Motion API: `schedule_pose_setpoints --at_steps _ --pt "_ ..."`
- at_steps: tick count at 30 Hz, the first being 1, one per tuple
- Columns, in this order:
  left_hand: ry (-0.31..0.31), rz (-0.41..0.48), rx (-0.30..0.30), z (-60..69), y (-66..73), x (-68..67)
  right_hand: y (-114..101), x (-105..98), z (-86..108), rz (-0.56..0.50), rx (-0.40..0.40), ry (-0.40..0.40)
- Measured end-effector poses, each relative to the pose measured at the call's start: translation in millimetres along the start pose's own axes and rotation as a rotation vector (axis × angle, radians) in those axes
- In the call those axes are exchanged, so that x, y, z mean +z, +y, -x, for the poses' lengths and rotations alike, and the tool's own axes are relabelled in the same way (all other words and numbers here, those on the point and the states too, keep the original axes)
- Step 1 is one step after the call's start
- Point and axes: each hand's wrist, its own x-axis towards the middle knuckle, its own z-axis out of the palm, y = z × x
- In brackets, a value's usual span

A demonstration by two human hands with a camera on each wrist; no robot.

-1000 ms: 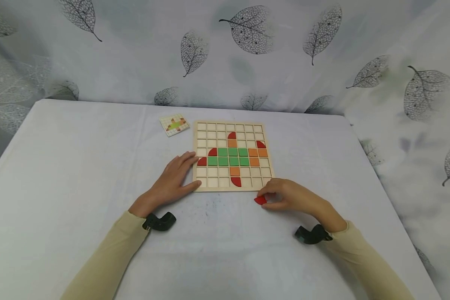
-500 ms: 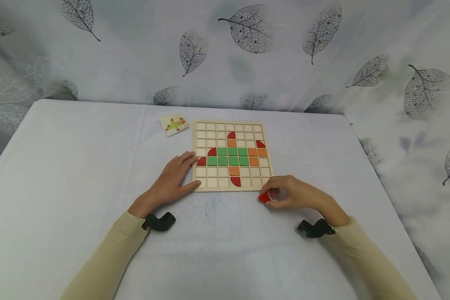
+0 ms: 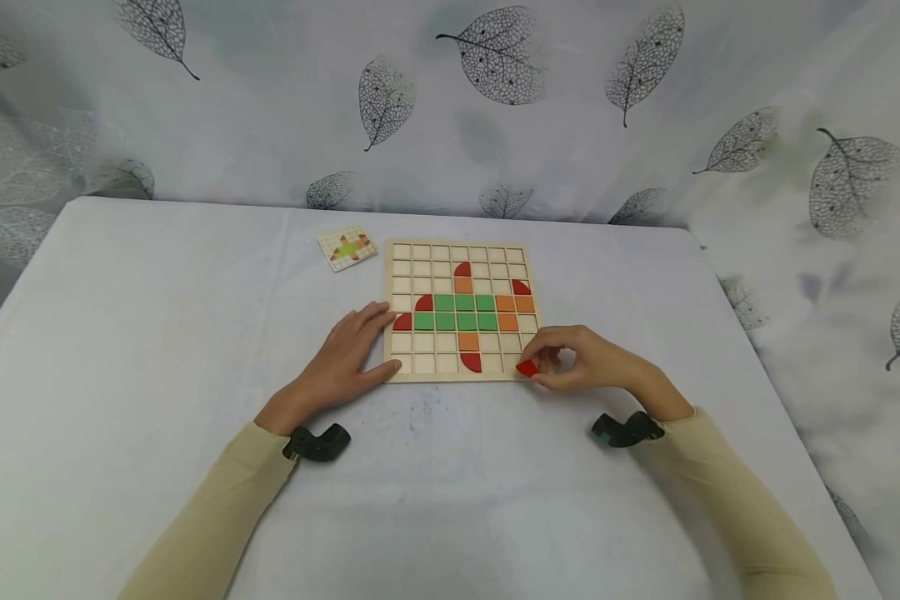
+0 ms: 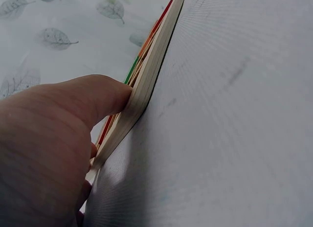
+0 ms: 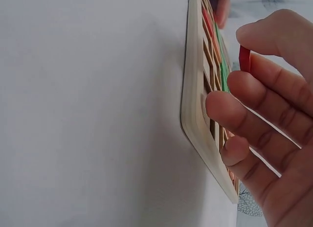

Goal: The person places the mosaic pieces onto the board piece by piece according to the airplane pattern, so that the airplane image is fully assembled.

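Observation:
A wooden grid board (image 3: 423, 364) lies on the white table, with green and orange square tiles and red quarter-round tiles set in its cells. My left hand (image 3: 345, 360) rests at the board's left edge with fingers spread; in the left wrist view its thumb (image 4: 105, 97) touches the side of the rim. Over the board's near right corner, my right hand (image 3: 581, 358) pinches a red tile (image 3: 527, 368) between thumb and fingertip. The right wrist view shows that red tile (image 5: 244, 59) edge-on, its other fingers loosely bent beside the board.
A small pattern card (image 3: 347, 248) with a coloured design lies just beyond the board's far left corner. Behind the table (image 3: 157, 333) hangs a grey cloth printed with leaves (image 3: 502, 58). Each wrist carries a black camera mount (image 3: 318, 442).
My right hand has lifted the red tile from beside the board's near right corner and moved it away from me, over that corner. My left hand has stayed in place.

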Motion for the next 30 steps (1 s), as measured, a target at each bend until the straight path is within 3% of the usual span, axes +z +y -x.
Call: schedule_pose_setpoints --at_steps 11,20,30 --pt "0.001 0.004 0.006 0.2 0.3 0.2 16.2 -11.3 -4.4 0.013 0.045 -0.017" --pt "0.0 0.006 0.014 0.1 0.0 0.5 -8.4 -21.1 -16.0 0.03 0.051 -0.004" --pt "0.005 -0.004 0.015 0.5 -0.8 -0.1 30.6 -22.2 -11.6 0.068 0.086 0.015"
